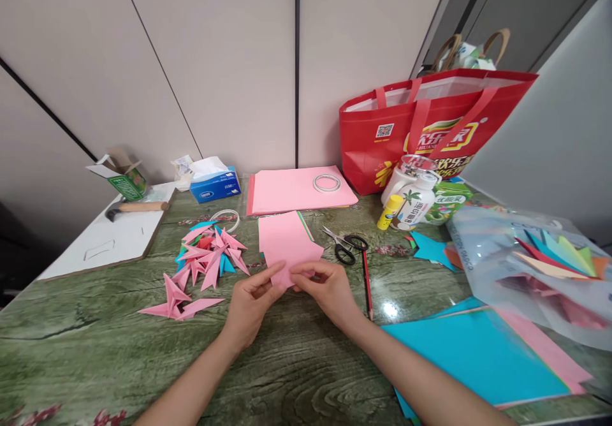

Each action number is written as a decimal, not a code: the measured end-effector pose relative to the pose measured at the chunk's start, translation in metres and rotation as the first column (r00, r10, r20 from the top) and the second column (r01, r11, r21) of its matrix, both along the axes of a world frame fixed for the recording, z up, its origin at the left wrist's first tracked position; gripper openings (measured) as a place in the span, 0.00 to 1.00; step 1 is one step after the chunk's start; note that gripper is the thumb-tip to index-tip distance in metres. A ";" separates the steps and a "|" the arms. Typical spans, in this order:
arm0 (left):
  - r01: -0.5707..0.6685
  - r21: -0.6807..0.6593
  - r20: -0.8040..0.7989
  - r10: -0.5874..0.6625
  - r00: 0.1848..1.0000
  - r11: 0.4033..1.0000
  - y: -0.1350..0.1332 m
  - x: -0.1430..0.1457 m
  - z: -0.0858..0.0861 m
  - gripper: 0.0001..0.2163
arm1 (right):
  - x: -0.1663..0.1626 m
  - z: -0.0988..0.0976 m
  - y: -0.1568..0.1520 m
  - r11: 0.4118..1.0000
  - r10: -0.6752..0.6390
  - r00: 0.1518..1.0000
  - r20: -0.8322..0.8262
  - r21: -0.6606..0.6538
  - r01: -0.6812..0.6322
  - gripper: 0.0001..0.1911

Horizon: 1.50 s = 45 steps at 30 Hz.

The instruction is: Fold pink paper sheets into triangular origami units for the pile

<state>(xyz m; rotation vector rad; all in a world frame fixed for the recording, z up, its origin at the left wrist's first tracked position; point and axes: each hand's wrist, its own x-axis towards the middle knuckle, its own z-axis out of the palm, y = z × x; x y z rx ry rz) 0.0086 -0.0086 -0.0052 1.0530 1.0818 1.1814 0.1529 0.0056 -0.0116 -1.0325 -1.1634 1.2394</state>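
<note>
Between both hands is a piece of pink paper (306, 255), partly folded, just in front of a small stack of pink sheets (277, 228). My left hand (252, 298) pinches its left side between thumb and fingers. Thumb and fingers of my right hand (329, 289) grip the lower right part of the same paper. To the left lies a pile of folded pointed paper pieces (210, 257), mostly pink with some blue. Black-handled scissors (345, 247) rest to the right, beside a red pencil (367, 286).
At the back are a larger pink paper stack (291, 191), a tape roll (327, 183) and a blue tissue box (215, 187). A hammer (136, 207) lies on a white board (102, 241). Rightward stand a glue stick (389, 212), red bag (368, 145) and blue sheets (473, 356).
</note>
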 end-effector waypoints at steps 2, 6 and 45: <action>-0.012 0.011 -0.062 0.012 0.998 1.000 0.000 -0.001 -0.002 0.16 | 0.000 0.000 0.000 1.000 0.011 1.000 -0.016 -0.010 -0.011 0.04; 0.008 0.047 -0.110 -0.003 0.994 0.999 0.000 -0.002 -0.004 0.13 | 0.000 0.000 0.000 0.999 0.033 0.999 -0.022 -0.008 -0.034 0.04; -0.047 0.030 -0.166 0.051 0.985 0.998 0.009 -0.012 0.003 0.12 | 0.029 0.009 0.018 0.971 0.237 0.970 -0.046 0.016 -0.237 0.07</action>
